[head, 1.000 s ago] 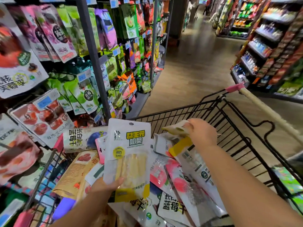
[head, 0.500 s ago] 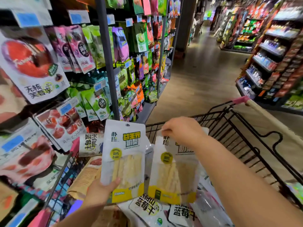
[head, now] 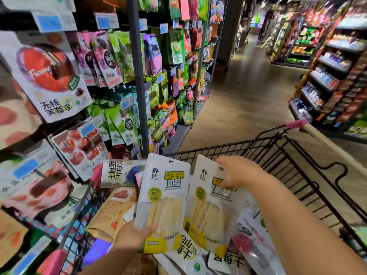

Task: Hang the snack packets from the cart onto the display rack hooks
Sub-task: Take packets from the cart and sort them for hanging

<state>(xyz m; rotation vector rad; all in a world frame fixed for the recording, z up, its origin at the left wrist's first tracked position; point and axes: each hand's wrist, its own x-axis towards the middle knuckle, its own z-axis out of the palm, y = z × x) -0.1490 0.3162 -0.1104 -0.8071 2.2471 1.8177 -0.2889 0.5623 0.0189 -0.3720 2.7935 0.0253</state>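
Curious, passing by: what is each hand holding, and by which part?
The left hand holds one white-and-yellow packet by its lower left corner; the right hand pinches a matching second packet at its top right corner.

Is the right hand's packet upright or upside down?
Upright: the right hand pinches the packet near its hang hole at the top; its yellow band is at the bottom.

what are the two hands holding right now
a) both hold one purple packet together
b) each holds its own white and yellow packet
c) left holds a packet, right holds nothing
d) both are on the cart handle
b: the left hand grips the bottom of one white-and-yellow packet, while the right hand pinches the top of a second matching packet.
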